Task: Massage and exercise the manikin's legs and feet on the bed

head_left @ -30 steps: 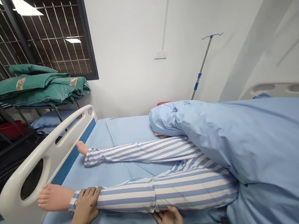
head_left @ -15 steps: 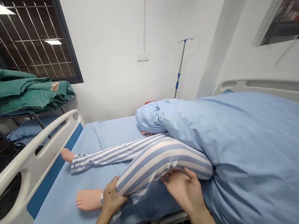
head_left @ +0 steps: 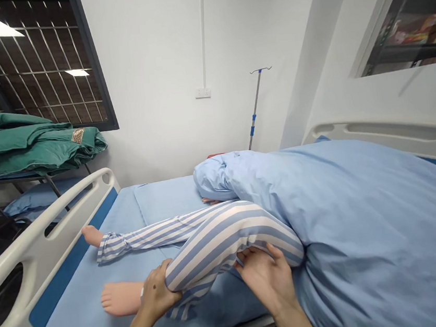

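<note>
On the bed lies a manikin with smooth, plastic-looking feet, in blue-and-white striped trousers (head_left: 225,231). Its near leg is bent, the knee raised, the near foot (head_left: 121,299) resting on the sheet. My left hand (head_left: 159,292) is closed round the lower shin just above the ankle. Palm up, my right hand (head_left: 268,278) cups the underside of the bent leg near the thigh; its fingertips are partly hidden beneath the cloth, the thumb against the side. The far leg (head_left: 147,236) stretches out flat. A blue quilt (head_left: 336,197) covers the rest of the body.
A white footboard (head_left: 57,224) with blue trim borders the bed on the left, a headboard (head_left: 391,130) on the right. Behind the bed stands an IV pole (head_left: 255,109). Folded green bedding (head_left: 35,147) is piled on a rack at left, below a barred window (head_left: 45,62).
The camera view has shifted slightly, so the scene sits a little lower and further left. Both hands keep their places on the bent leg, which looks nearly unchanged in pose.
</note>
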Demonstrator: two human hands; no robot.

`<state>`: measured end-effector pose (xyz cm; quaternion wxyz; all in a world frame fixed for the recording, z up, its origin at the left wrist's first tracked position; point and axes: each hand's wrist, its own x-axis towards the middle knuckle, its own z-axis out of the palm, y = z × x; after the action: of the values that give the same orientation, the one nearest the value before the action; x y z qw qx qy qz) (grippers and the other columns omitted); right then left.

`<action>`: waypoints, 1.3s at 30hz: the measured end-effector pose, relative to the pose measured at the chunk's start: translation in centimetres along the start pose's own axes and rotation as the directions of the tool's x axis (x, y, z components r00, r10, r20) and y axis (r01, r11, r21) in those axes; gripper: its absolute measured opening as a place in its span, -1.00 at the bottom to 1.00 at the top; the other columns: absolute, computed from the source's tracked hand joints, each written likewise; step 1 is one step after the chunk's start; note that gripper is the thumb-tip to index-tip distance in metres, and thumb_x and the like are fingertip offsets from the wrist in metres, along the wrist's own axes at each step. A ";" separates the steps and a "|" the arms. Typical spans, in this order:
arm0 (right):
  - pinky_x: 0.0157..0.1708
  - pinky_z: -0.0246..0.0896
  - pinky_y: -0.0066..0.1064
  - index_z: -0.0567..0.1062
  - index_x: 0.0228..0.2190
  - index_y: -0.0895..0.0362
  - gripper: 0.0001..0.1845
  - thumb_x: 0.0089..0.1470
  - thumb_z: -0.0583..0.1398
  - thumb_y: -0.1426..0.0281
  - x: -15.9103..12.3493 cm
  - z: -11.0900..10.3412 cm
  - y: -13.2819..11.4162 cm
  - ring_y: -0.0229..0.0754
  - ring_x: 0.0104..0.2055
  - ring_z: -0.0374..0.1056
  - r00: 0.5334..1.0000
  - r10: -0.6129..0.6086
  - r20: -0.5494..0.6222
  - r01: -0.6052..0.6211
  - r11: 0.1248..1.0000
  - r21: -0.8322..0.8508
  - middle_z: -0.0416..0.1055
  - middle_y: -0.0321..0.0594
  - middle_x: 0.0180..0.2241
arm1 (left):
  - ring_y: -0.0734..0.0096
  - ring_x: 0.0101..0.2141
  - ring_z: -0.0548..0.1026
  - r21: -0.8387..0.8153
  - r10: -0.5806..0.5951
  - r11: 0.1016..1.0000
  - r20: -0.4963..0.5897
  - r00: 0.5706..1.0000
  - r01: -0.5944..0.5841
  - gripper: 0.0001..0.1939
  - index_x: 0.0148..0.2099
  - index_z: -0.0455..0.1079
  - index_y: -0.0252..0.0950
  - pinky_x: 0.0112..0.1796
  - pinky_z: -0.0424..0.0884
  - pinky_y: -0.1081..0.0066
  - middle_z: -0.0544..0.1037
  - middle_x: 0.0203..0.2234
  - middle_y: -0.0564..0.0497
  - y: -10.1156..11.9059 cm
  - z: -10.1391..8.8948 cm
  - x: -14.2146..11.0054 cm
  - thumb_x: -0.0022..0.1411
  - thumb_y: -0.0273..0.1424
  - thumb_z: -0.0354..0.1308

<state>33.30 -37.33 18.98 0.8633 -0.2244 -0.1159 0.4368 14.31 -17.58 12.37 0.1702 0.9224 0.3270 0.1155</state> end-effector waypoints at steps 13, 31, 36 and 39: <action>0.04 -0.02 0.06 0.53 -0.45 0.06 -0.83 -0.22 0.29 0.33 0.1 -3.1 6.8 -0.04 -0.17 0.31 0.991 0.109 -0.079 -0.108 0.994 0.014 0.47 -0.22 -0.35 | 0.16 -0.18 0.42 0.295 0.083 0.953 -0.044 0.996 -0.066 -0.46 -0.03 0.26 -0.21 -0.16 0.27 0.30 0.50 -0.17 -0.01 -10.7 -5.3 -3.4 -0.17 -0.43 0.05; -0.09 0.21 -0.08 0.50 -0.51 0.13 -0.81 -0.31 0.35 0.45 0.4 -9.8 13.0 -0.08 -0.22 0.35 0.915 0.331 -0.231 -0.349 0.937 -0.037 0.47 -0.29 -0.36 | 0.18 -0.12 0.38 0.208 0.091 0.972 0.108 0.990 -0.112 -0.43 -0.03 0.26 -0.27 -0.10 0.26 0.26 0.45 -0.15 -0.08 -18.6 -3.6 -4.7 -0.20 -0.57 -0.01; -0.11 0.23 -0.09 0.48 -0.57 0.14 -0.82 -0.35 0.36 0.47 0.7 -10.5 14.0 -0.07 -0.24 0.36 0.911 0.332 -0.243 -0.342 0.940 0.003 0.48 -0.28 -0.39 | 0.22 -0.08 0.36 0.128 0.101 0.985 0.141 0.985 -0.119 -0.43 -0.03 0.26 -0.27 -0.05 0.24 0.27 0.44 -0.11 -0.07 -20.1 -2.3 -4.3 -0.20 -0.60 -0.03; -0.10 0.22 -0.09 0.48 -0.56 0.15 -0.83 -0.33 0.35 0.49 0.8 -11.2 14.6 -0.07 -0.23 0.37 0.908 0.345 -0.240 -0.360 0.933 -0.021 0.48 -0.26 -0.38 | 0.21 -0.06 0.35 0.126 0.124 0.982 0.118 0.985 -0.138 -0.44 -0.01 0.24 -0.27 -0.03 0.22 0.27 0.43 -0.09 -0.09 -21.0 -1.5 -4.1 -0.16 -0.59 -0.02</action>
<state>27.96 -32.39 2.05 0.7702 -0.3188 0.0141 0.5523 -1.08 -4.60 5.12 0.1175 0.9562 0.2628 0.0536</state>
